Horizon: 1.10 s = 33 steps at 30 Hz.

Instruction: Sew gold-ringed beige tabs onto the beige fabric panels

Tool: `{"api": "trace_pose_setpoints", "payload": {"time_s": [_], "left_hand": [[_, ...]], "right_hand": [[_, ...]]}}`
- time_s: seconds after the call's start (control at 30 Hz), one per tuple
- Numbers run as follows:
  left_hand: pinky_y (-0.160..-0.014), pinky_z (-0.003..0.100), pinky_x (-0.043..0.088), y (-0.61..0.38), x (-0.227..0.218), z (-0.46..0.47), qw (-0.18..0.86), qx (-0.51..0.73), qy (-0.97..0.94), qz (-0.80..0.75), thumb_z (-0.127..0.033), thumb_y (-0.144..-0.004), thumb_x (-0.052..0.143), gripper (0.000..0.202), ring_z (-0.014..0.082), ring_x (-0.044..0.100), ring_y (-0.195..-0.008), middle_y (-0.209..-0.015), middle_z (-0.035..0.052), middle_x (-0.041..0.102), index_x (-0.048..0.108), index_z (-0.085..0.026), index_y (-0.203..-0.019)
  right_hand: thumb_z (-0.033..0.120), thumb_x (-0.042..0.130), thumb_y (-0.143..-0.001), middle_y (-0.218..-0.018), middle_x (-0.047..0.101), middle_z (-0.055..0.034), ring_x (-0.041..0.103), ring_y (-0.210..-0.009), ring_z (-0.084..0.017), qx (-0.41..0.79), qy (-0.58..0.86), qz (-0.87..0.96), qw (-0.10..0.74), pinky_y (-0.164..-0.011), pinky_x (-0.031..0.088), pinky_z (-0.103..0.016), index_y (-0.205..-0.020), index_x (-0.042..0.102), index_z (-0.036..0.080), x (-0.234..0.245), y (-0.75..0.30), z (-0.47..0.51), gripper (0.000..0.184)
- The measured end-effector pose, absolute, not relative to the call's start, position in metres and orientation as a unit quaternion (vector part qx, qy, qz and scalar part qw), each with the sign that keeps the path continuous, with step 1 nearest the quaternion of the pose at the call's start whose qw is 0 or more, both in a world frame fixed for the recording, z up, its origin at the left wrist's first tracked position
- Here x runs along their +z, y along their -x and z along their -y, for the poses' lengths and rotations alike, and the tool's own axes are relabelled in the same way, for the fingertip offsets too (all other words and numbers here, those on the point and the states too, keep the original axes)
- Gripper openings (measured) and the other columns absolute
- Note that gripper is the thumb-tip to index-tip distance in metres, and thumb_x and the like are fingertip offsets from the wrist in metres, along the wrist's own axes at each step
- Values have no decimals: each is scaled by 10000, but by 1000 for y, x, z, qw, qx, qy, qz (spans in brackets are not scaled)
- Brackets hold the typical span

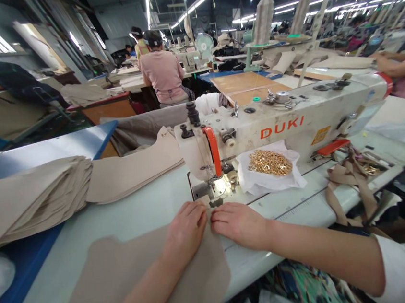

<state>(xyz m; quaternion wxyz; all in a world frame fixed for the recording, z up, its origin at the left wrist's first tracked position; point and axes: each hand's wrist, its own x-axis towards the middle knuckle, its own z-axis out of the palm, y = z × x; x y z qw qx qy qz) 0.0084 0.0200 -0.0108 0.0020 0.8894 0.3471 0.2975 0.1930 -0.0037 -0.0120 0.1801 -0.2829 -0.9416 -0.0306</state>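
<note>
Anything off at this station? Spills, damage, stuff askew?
Nothing spilled or damaged. Only untidy spot: beige straps tangled at the right, trailing over the table edge. Gold rings sit heaped on their white cloth; left hand and right hand lie flat on the fabric piece.

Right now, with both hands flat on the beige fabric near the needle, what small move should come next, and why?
Probably a short push of the fabric piece forward, under the presser foot. The left hand and the right hand lie flat on it, fingertips nearly meeting, just in front of the foot, and the fabric's far edge seems to end right there.
</note>
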Motion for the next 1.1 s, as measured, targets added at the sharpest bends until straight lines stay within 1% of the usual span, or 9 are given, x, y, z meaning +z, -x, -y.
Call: {"api": "trace_pose_setpoints", "payload": {"time_s": [0.1,0.3,0.73,1.1], "left_hand": [[-718,320,516,-8,-12,-20,2,296,-888,-352,-134,-890,437,179,177,582,-758,-783,46,642,580,-169,-787],[-734,317,513,-10,-13,-20,-4,305,-887,-346,-126,-889,446,172,177,586,-772,-800,54,650,586,-159,-795],[-710,311,514,-12,-12,-20,0,313,-885,-345,-124,-888,442,171,174,581,-757,-785,44,646,576,-177,-795],[-718,317,528,-12,-9,-18,21,313,-881,-354,-122,-897,434,180,176,593,-768,-808,47,654,581,-176,-807]], "right_hand": [[172,559,-888,-930,640,-57,552,-900,-180,-25,279,943,179,-835,460,-294,-860,615,143,-12,-194,3,69],[172,540,-898,-953,644,-62,552,-929,-178,-17,281,941,185,-875,450,-296,-860,624,145,-13,-194,4,96],[163,516,-907,-934,642,-69,549,-938,-184,-13,287,940,184,-880,449,-298,-868,630,136,-12,-194,6,123],[158,521,-902,-949,627,-79,544,-915,-197,-64,313,927,196,-876,450,-324,-908,627,124,-9,-191,2,111]]}}
